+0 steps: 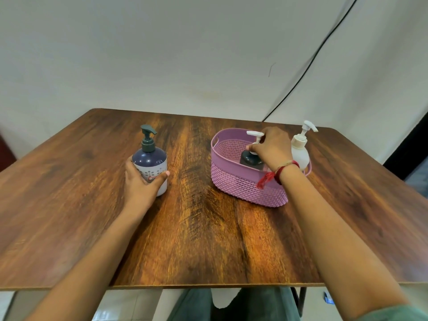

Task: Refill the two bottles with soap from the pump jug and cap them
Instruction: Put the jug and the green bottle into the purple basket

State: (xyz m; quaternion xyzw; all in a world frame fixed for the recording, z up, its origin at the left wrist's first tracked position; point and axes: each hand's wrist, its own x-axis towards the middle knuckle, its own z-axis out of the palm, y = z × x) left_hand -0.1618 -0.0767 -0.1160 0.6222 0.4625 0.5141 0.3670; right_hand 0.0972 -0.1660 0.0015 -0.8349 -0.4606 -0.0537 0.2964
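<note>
A purple-and-white pump jug [150, 162] with a dark pump head stands upright on the left of the wooden table [203, 228]. My left hand [140, 185] wraps around its lower body. A pink woven basket [245, 184] sits to the right. Inside it stands a dark bottle [250, 158] with a white pump top. My right hand [272, 147] grips that bottle at its neck, fingers hiding part of the pump. A white bottle [300, 151] with a white pump stands at the basket's far right end; whether inside or just behind it is unclear.
A black cable [308, 66] runs down the white wall behind the table's back right corner. A red thread band circles my right wrist [281, 173]. My lap shows below the table's near edge.
</note>
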